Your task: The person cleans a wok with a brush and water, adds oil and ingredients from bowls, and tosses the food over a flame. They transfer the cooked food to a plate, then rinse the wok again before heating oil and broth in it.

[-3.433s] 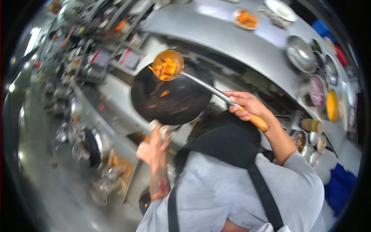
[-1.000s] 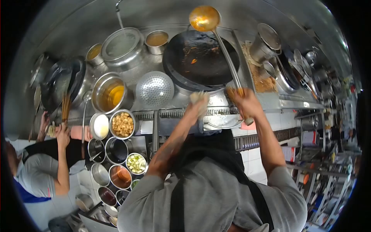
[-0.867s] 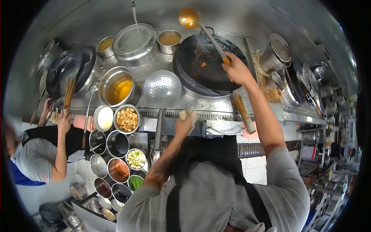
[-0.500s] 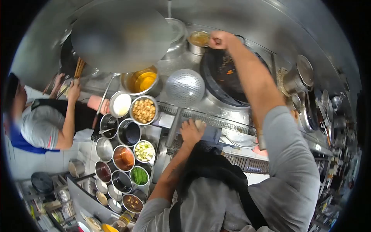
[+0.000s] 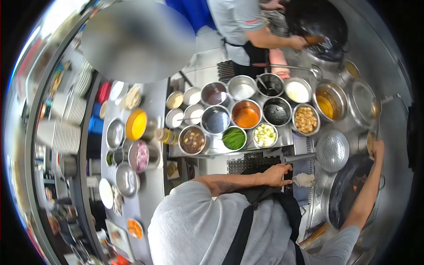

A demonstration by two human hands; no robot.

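Observation:
My left hand (image 5: pixel 277 176) has its fingers apart and nothing in them. Just right of it lies a crumpled whitish cloth (image 5: pixel 304 179) on the stove's front edge. My right hand (image 5: pixel 376 149) is closed around what looks like the thin handle of a ladle (image 5: pixel 376 108), whose bowl points away from me. Beside that hand stands a small metal pot (image 5: pixel 366 142), and below it the dark wok (image 5: pixel 351 190) holds a few orange bits. A perforated strainer (image 5: pixel 332 151) rests on the stove, its handle reaching toward my left hand.
Metal pots of sauces, chopped greens (image 5: pixel 234 138), pale green cubes (image 5: pixel 265 134) and browned cubes (image 5: pixel 306 119) crowd the counter. An oil pot (image 5: pixel 329 104) stands behind. A co-worker (image 5: pixel 238 31) handles another wok (image 5: pixel 318 26). Prep bowls (image 5: pixel 136 124) and a shelf (image 5: pixel 53 132) fill the left.
My view has swung left, bringing the prep counter and shelves in. My left hand has come off the cloth. My right hand is still beside the small pot, and the ladle now shows.

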